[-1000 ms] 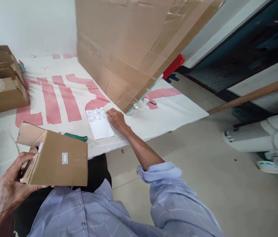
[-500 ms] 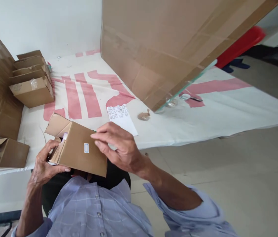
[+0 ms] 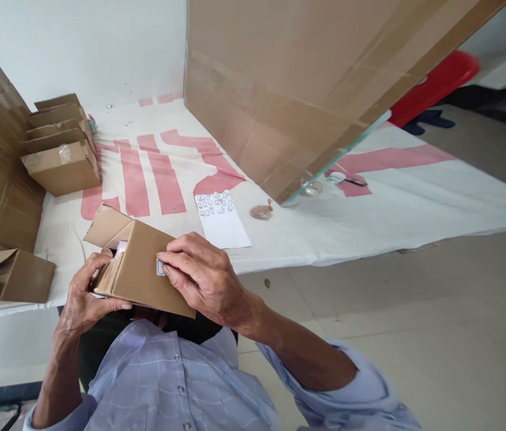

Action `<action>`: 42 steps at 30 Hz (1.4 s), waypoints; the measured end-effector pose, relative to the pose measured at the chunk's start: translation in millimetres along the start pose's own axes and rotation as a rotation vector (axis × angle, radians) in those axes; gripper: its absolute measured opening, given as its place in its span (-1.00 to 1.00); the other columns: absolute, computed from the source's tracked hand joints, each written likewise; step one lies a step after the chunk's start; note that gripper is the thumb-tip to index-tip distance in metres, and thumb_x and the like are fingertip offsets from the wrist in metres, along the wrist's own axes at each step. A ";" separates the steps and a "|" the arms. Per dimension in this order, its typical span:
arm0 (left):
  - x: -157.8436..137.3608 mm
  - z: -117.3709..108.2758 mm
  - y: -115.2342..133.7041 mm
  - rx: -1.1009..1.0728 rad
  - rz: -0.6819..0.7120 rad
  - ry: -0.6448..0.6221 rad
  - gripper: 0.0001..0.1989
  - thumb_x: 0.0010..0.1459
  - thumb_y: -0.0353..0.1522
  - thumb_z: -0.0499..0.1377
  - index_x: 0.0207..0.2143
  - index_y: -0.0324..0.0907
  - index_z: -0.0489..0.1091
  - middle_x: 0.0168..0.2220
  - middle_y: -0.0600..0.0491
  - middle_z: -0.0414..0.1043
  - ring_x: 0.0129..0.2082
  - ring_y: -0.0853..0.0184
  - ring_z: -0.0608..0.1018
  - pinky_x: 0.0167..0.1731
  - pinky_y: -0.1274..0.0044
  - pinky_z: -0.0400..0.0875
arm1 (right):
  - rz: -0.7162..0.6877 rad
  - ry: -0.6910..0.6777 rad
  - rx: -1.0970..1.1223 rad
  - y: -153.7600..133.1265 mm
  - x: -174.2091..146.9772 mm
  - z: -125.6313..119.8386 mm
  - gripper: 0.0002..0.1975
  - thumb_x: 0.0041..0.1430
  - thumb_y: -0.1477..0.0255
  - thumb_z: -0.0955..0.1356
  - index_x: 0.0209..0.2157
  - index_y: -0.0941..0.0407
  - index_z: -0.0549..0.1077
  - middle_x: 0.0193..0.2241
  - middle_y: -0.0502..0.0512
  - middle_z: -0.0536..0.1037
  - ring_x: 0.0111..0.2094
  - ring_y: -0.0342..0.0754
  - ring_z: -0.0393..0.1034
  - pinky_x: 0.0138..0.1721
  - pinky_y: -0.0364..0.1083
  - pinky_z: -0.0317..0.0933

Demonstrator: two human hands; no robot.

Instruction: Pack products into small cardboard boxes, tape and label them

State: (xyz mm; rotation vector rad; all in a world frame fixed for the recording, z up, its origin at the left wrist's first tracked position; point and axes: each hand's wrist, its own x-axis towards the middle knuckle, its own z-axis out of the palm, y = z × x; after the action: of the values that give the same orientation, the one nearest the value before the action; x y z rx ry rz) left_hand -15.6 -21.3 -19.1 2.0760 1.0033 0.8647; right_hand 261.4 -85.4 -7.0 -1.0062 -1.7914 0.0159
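A brown cardboard box (image 3: pixel 143 275) is tilted above my lap at the table's front edge, its flaps open to the left. My left hand (image 3: pixel 87 296) is closed round the flap end, thumb underneath. Something pale purple shows inside the opening. A small white label (image 3: pixel 160 267) with a blue border sits on the box's upper side. My right hand (image 3: pixel 203 275) lies over that side, fingertips touching the label and partly covering it. Its fingers are bent, close together, and I cannot see anything held in them.
A paper sheet (image 3: pixel 228 230) with several small blue-edged labels lies on the white tablecloth (image 3: pixel 307 233). Beyond it are a small plastic-wrapped lump (image 3: pixel 262 211) and a huge carton (image 3: pixel 271 90). Open boxes (image 3: pixel 62 170) stand at left, another open box (image 3: pixel 29 278) nearer me.
My right hand has come down from just above the box onto its label, fingertips now touching it. My left hand keeps its hold, and the box has barely shifted.
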 end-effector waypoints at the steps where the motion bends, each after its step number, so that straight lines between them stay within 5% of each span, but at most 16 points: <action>1: 0.0 0.3 0.1 0.004 0.000 -0.002 -0.28 -0.08 0.09 0.59 -0.02 -0.12 0.53 -0.10 -0.02 0.54 -0.16 0.21 0.57 -0.19 0.48 0.44 | 0.000 0.004 -0.009 -0.6 -0.4 0.0 -0.76 0.43 0.61 0.34 -0.10 0.08 0.64 -0.26 0.14 0.61 -0.23 0.00 0.49 -0.17 0.01 0.49; 15: -1.2 4.7 0.4 0.026 0.010 0.016 -0.29 -0.09 0.11 0.58 -0.03 -0.11 0.55 -0.07 -0.05 0.57 -0.09 0.14 0.61 -0.08 0.41 0.46 | 0.054 0.074 0.059 -7.8 -3.6 3.1 -0.77 0.36 0.67 0.36 -0.14 0.07 0.56 -0.30 0.11 0.60 -0.28 0.01 0.48 -0.21 0.03 0.46; 42: -3.7 7.8 3.1 0.038 -0.029 0.013 -0.30 -0.08 0.12 0.57 -0.05 -0.11 0.54 -0.14 -0.02 0.53 -0.19 0.19 0.56 -0.20 0.43 0.46 | 0.173 0.111 0.131 -10.9 -8.2 16.4 -0.82 0.35 0.63 0.31 -0.21 0.04 0.39 -0.33 0.06 0.48 -0.28 0.01 0.39 -0.21 0.04 0.35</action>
State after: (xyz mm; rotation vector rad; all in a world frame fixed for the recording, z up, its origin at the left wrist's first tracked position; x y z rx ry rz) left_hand -10.0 -28.0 -22.0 2.0845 1.0615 0.8512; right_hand 242.8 -90.8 -16.0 -1.0443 -1.5782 0.1797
